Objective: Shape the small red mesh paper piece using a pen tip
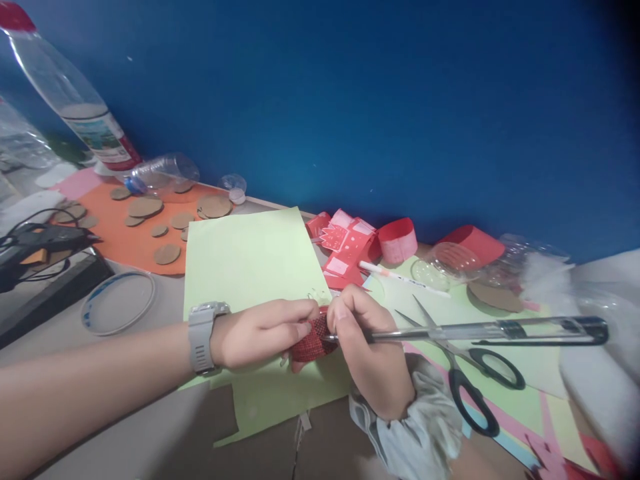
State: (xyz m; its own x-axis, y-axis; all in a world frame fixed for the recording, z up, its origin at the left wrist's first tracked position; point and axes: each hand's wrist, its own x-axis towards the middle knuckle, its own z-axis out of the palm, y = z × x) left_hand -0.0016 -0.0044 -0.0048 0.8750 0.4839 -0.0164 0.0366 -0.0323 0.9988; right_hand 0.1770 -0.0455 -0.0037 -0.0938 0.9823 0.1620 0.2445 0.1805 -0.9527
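My left hand (267, 331), with a grey watch (203, 339) on its wrist, is closed on a small dark red woven cloth piece (314, 341). My right hand (367, 340) is closed round a clear-barrelled pen (470, 331), and its fingertips meet the cloth's right edge. The pen lies nearly level, its metal tip pointing left against the cloth. My thumb hides part of the barrel. A pale scrunchie (415, 427) circles my right wrist. Both hands are over light green paper (250, 260). Open black-handled scissors (453, 363) lie just right of my right hand, partly behind the pen.
Cardboard discs (145, 207) lie on orange paper (113, 247) at the left, near a tape roll (119, 303) and a tall bottle (75, 100). Red paper pieces (350, 247), a white marker (405, 279) and clear plastic pieces (450, 263) line the blue wall (350, 100).
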